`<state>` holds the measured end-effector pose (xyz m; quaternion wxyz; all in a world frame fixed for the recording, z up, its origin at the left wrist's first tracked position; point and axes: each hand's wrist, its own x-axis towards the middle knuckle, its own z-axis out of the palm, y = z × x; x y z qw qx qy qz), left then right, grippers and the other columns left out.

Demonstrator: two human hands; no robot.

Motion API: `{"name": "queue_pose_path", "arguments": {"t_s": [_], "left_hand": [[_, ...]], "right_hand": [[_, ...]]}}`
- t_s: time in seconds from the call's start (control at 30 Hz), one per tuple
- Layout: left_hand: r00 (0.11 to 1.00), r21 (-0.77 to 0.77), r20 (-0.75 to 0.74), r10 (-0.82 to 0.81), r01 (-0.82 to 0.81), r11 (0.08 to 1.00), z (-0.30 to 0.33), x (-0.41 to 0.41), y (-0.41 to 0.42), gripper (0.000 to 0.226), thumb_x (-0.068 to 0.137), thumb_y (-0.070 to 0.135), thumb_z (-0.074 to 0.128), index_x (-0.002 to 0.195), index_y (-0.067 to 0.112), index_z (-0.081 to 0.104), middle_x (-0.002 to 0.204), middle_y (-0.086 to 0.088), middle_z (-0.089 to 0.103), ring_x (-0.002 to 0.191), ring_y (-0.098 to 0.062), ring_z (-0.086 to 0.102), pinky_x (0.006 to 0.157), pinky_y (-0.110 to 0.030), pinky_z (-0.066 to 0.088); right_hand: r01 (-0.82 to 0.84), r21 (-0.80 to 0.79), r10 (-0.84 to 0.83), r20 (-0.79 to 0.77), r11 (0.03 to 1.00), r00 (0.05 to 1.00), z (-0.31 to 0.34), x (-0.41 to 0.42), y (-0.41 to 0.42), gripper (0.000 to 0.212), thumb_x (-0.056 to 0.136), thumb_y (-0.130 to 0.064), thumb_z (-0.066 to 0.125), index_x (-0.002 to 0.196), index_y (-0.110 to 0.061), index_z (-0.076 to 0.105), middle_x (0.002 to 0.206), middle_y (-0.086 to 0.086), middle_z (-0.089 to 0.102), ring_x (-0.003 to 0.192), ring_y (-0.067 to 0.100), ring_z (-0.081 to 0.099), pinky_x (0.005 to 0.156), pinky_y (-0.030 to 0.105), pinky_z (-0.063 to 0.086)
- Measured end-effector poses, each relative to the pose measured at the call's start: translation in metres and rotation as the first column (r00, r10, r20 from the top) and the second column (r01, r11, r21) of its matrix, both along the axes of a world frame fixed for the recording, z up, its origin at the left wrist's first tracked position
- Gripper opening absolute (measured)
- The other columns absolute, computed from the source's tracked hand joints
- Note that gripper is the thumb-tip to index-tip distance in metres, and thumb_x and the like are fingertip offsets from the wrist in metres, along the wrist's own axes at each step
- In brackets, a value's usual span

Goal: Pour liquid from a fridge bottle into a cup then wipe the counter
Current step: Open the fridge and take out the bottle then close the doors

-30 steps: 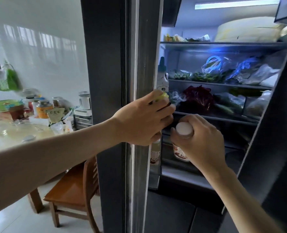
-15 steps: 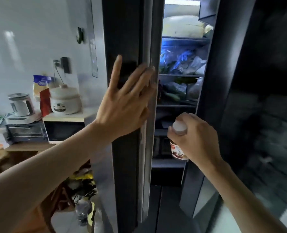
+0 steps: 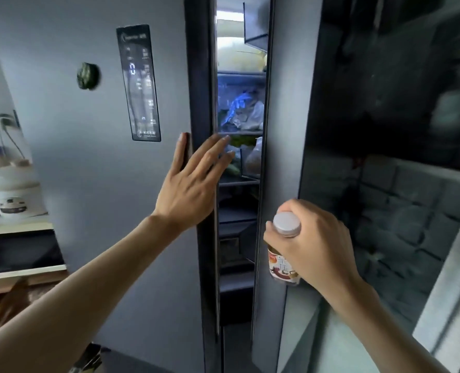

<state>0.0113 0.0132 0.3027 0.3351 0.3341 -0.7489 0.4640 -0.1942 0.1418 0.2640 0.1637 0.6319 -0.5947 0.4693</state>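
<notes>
The left hand (image 3: 189, 184) is open, fingers spread, its palm flat on the edge of the grey fridge door with the dark control panel (image 3: 88, 184). The fingertips (image 3: 225, 140) reach past that edge into the narrow gap to the inside. If the door shuts with them there, they can be pinched. The right hand (image 3: 315, 246) is closed around the small bottle with a white cap and a brown printed label (image 3: 284, 254), held upright just in front of the other door (image 3: 285, 103). The bottle came from a cold place and may be wet, so I judge it could slip, or knock on the door. No cup or bench for pouring is in view
</notes>
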Motion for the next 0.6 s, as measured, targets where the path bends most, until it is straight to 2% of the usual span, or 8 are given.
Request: {"name": "queue_pose_path", "arguments": {"t_s": [0.1,0.17,0.27,0.37,0.6], "left_hand": [[0.995,-0.009,0.095,0.043,-0.042,0.999,-0.010,-0.012,-0.040,0.066,0.092,0.013,0.047,0.156,0.011,0.032,0.166,-0.007,0.021,0.155,-0.024,0.015,0.123,-0.062,0.003],[0.984,-0.020,0.150,0.099,-0.097,0.995,-0.016,-0.015,-0.063,0.063,0.096,0.020,0.043,0.156,0.010,0.030,0.167,-0.006,0.016,0.155,-0.022,0.011,0.123,-0.059,-0.001],[0.969,-0.021,0.192,0.154,-0.153,0.988,-0.017,-0.024,-0.095,0.057,0.101,0.027,0.034,0.155,0.010,0.031,0.168,-0.007,0.011,0.156,-0.022,0.004,0.123,-0.058,-0.005],[0.937,-0.018,0.262,0.233,-0.236,0.971,-0.021,-0.026,-0.126,0.057,0.106,0.032,0.023,0.158,0.009,0.022,0.169,-0.008,0.002,0.156,-0.023,-0.004,0.124,-0.058,-0.002],[0.945,0.016,0.232,0.230,-0.240,0.971,-0.029,-0.033,-0.155,0.057,0.108,0.035,0.011,0.159,0.011,0.015,0.169,-0.007,0.002,0.156,-0.022,-0.005,0.124,-0.056,-0.002]], "right_hand": [[-0.033,0.006,0.033,0.025,0.999,0.999,-0.002,-0.011,-0.003,0.025,0.075,-0.047,0.071,0.079,-0.027,0.056,0.072,-0.014,0.061,0.063,0.007,0.059,0.052,0.022,0.044],[-0.057,-0.001,0.057,0.037,0.998,0.998,-0.003,-0.014,-0.005,0.026,0.075,-0.050,0.066,0.078,-0.028,0.054,0.070,-0.014,0.059,0.062,0.007,0.058,0.053,0.021,0.045],[-0.073,-0.025,0.074,0.057,0.997,0.996,-0.003,-0.022,-0.013,0.026,0.074,-0.052,0.063,0.077,-0.029,0.052,0.070,-0.013,0.057,0.064,0.008,0.057,0.054,0.022,0.046],[-0.106,-0.030,0.108,0.069,0.994,0.992,-0.004,-0.027,-0.018,0.025,0.075,-0.050,0.065,0.075,-0.029,0.052,0.068,-0.014,0.058,0.065,0.008,0.059,0.054,0.024,0.047],[-0.162,-0.007,0.163,0.073,0.987,0.984,-0.007,-0.033,-0.030,0.024,0.076,-0.050,0.064,0.075,-0.028,0.053,0.066,-0.014,0.059,0.065,0.008,0.062,0.053,0.021,0.046]]}}
